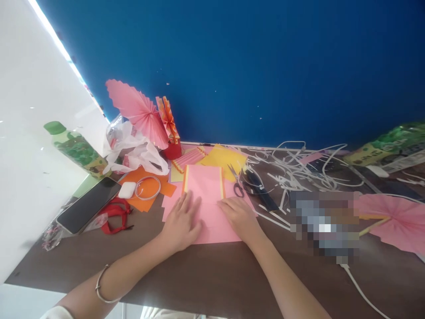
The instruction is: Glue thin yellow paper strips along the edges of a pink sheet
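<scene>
A pink paper sheet (203, 182) with yellow and orange strips along its two sides lies in front of me, over more pink sheets (217, 231). Pressed flat at its lower left is my left hand (182, 221), open with the fingers spread. My right hand (239, 217) is at the lower right edge, its fingers drawn together on the paper; the thumb is hard to make out. Just beyond that hand, scissors (237, 182) rest with their blades pointing away. Yellow paper (227, 158) and a pleated pink piece (189, 158) lie behind the sheet.
To the left are a phone (89, 204), a white case (127, 190), a coiled cable (148, 188), red ribbon (116, 215), orange paper (142, 204) and a bottle (78, 150). Pink paper fans (141, 110) lean at the back. Paper strips (299, 173) clutter the right, near a blurred-out object (323, 226).
</scene>
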Available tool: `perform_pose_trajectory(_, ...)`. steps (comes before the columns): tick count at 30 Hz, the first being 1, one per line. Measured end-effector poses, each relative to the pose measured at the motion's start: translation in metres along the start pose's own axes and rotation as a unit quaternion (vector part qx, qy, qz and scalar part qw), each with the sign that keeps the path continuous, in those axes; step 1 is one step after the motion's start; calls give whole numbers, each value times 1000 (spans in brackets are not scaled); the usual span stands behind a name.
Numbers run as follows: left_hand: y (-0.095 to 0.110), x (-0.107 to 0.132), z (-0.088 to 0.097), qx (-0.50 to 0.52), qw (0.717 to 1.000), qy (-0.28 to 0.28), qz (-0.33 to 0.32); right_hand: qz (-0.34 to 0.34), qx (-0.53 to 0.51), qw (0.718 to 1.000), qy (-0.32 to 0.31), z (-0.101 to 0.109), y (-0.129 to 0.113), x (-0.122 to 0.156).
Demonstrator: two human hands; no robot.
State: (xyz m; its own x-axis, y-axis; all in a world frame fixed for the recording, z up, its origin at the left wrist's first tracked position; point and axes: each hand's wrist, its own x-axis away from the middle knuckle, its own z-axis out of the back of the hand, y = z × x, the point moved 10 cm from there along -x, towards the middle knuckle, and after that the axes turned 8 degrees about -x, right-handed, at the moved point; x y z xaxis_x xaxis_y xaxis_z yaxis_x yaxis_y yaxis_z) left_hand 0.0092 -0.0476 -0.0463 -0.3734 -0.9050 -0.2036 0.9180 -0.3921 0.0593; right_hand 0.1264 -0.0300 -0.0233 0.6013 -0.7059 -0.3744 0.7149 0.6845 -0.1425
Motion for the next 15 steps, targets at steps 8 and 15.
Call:
perform_pose_trajectory(8,-29,-17,12,-3,999,45,-7,25,4,999,26,4,1,0)
perform_pose_trajectory(15,-24,-22,19,-36,991,70,-107,-10,-38,999,37,5,7,0)
